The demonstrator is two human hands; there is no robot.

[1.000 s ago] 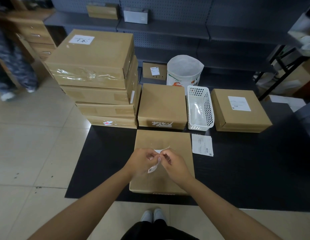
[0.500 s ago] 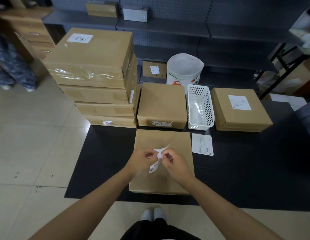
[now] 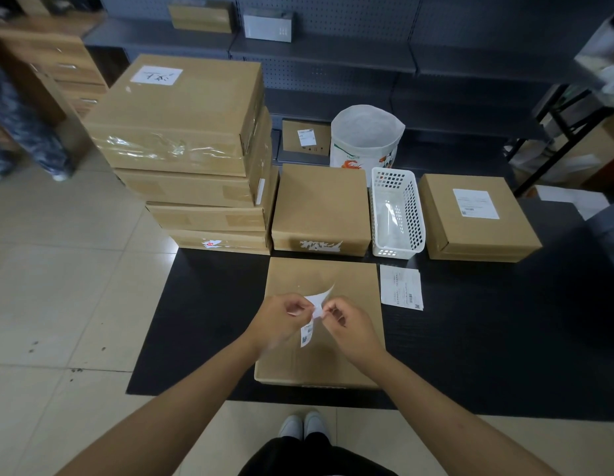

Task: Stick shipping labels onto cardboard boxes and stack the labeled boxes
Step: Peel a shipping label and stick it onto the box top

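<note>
Peeling label (image 3: 315,305) w/ both hands over box (image 3: 353,280), mat (image 3: 504,338) open right.

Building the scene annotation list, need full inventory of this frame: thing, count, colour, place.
stacked boxes: four, brown, left pile
plain box: one, brown, beside the pile
near box: one, brown, under the hands
labelled box: one, brown, right of basket
basket: one, white, mat centre
bag: one, white, behind basket
small box: one, brown, low shelf
label sheets: white, right of near box
mat: one, black, floor
label: one, white, between both hands
left hand: pinching label
right hand: pinching label
</note>
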